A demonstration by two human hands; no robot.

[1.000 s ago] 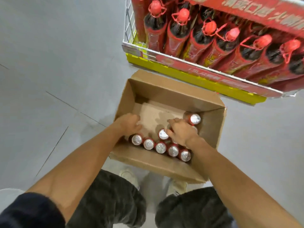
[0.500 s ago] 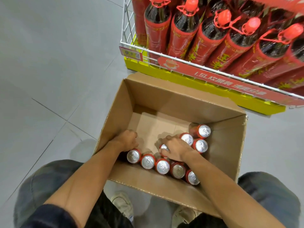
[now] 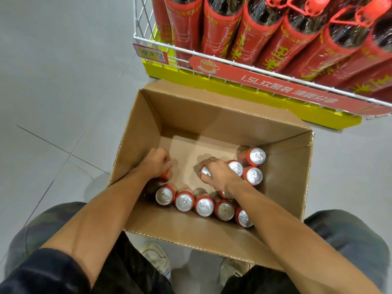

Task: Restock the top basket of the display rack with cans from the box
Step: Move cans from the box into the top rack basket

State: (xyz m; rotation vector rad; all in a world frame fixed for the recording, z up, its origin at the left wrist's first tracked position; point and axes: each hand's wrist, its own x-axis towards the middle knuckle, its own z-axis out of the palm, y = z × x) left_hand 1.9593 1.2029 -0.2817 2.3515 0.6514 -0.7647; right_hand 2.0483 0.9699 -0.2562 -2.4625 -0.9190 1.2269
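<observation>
Head view: both of your arms are down inside the brown corrugated cardboard box (image 3: 191, 115), which stands on the grey tiled floor (image 3: 53, 92).

Change over the last second: the view has dropped closer to the box. Your hands have gone from reaching among the cans to closing on one each.

- Left grip (image 3: 158, 166): curled round a red can (image 3: 165, 178) near the left wall. Only a sliver of red shows under the fingers.
- Right grip (image 3: 218, 174): pinching a silver-topped red can (image 3: 204, 171) mid-box, around its rim.
- Neither can looks lifted yet.

Stock left in the box:
- A near row of five cans (image 3: 204, 206) along the wall closest to you.
- Three cans at the right wall (image 3: 253, 176).
- One more can partly hidden under your right wrist.

Judgement: the pick is all but made, and two cans are ready to go up together. Lift them straight so they do not topple their neighbours.

The white wire basket (image 3: 148, 40) ahead holds tall red-labelled bottles (image 3: 220, 28). The top basket is not in view, so you must look up to find it.
</observation>
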